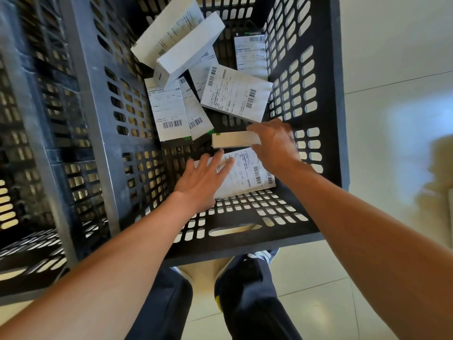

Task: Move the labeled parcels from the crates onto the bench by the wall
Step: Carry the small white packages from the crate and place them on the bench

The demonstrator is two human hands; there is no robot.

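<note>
Down inside the dark slotted crate (326,114), near its front wall, your right hand (275,143) is closing on a narrow white box (232,139), thumb above and fingers around its right end; that box is lying with its long axis running left to right, one long edge turned up. Just below it, your left hand (204,177) is resting flat with fingers spread on a labeled parcel (247,173), label up, its long axis slanting from lower right to upper left. Beyond your hands you are looking at seven more parcels: one flat label-up parcel (236,93), three overlapping upright ones (169,109) left of it, one (250,56) leaning on the right wall, and two long boxes (181,42) tilted against the far left corner. A second crate (36,143) is standing to the left on the pale tiled floor (392,217).
</note>
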